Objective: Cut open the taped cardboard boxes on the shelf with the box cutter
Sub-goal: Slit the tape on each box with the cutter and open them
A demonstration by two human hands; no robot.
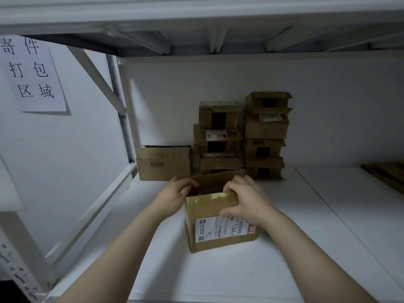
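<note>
Shelf point(218, 278), white, near edge: your two forearms reach in from below. Between them one cardboard box point(218, 242) sits on the shelf surface, with its shipping label point(220, 229) on the side facing you. Its top is open: the near flap point(209, 204), glossy with tape, tilts toward you and the far flap point(218, 177) stands up. Your right hand point(247, 199) grips the near flap, fingers curled over its top edge and thumb on its face. Your left hand point(177, 191) grips the box's upper left edge, fingers curled. Behind, against the back wall: a single box point(164, 162) at left, then two stacks of boxes point(218, 136) point(265, 136). Far right lies flattened cardboard point(387, 173). On the left wall hangs a paper sign point(32, 73).
</note>
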